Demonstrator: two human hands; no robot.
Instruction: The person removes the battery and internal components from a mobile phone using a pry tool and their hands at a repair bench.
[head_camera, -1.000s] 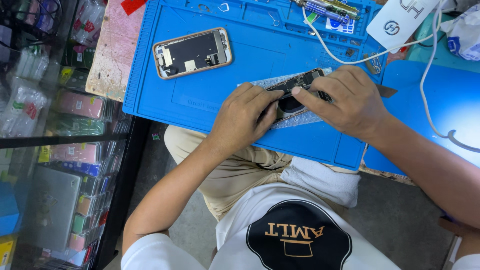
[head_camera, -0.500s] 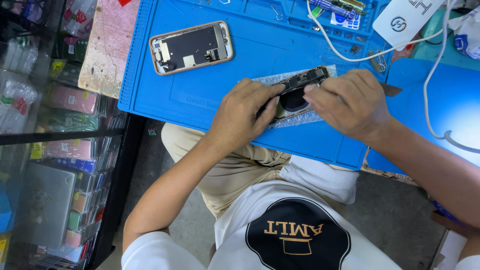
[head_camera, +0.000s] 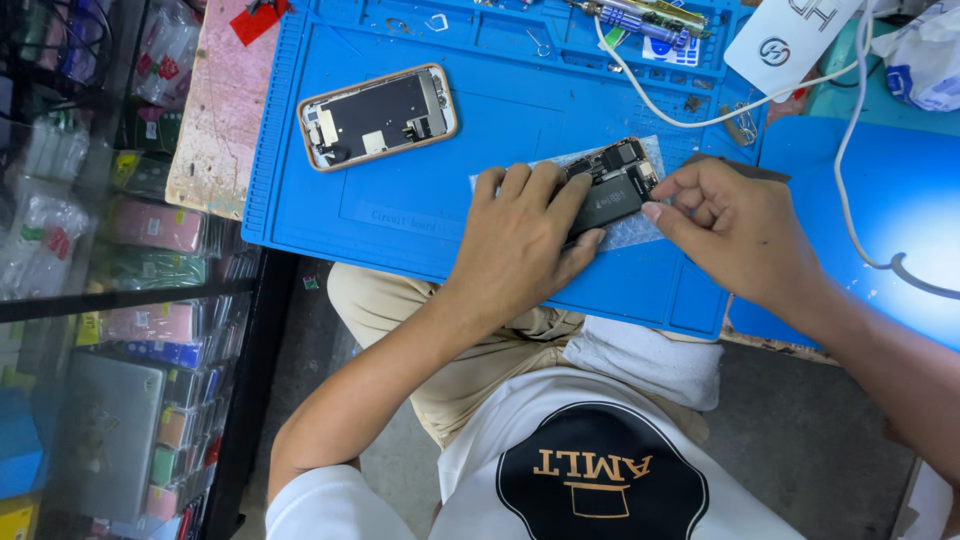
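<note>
The left hand (head_camera: 520, 235) is pinning the opened phone body (head_camera: 612, 188) flat on the blue repair mat (head_camera: 420, 205); the right hand (head_camera: 735, 225) is pinching, possibly around a thin tool. Exposed boards look fragile, so edges are safest.

Removed phone screen assembly (head_camera: 378, 116) lies back-up on the blue mat (head_camera: 500, 60), upper left, rounded rectangle, gold rim, dark inner plate. White card tag (head_camera: 790, 40) with dark print at top right, tilted, partly overlapping the mat edge. Small blue-white label (head_camera: 668, 50) beside the tools up top. Left shelf: stacked packaged items (head_camera: 150, 230), clear bags and pink, green, blue packs. White-blue plastic bag (head_camera: 925, 55) in far right corner.
</note>
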